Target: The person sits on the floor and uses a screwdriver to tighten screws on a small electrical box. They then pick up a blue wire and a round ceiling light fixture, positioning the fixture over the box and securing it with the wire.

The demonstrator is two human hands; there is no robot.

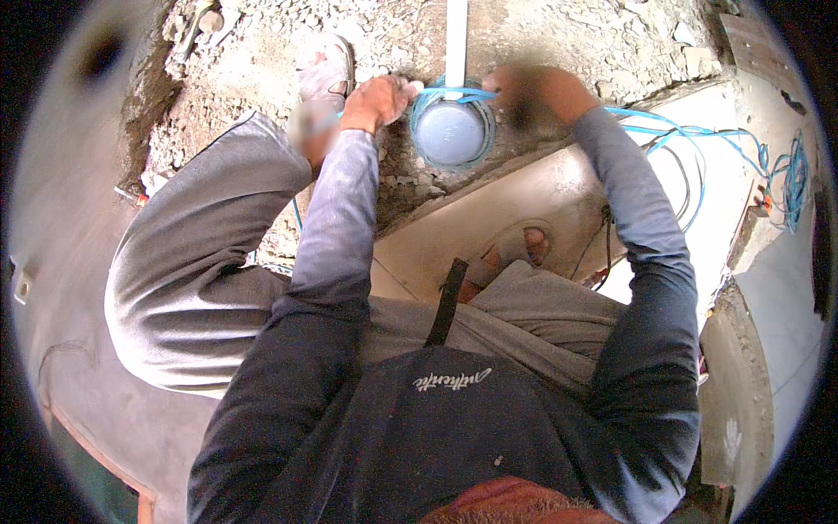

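A blue-grey round cap (450, 133) sits in the rubble with turns of blue cord (489, 144) around its rim. A white strip (456, 39), pipe-like and straight, reaches from the top of the view down to the cap's far edge. My left hand (377, 100) is closed, pinching the blue cord just left of the strip. On the other side my right hand (546, 94) has the cord at its fingertips, though a dark blur covers much of this hand. Between the two hands the cord runs across the strip.
Broken rubble (393, 39) surrounds the cap. Nearer me lies a pale slab (436, 244), my sandalled foot on it. More blue cord (793, 183) trails right into a loose coil. My other shoe (325, 68) rests on the rubble to the left.
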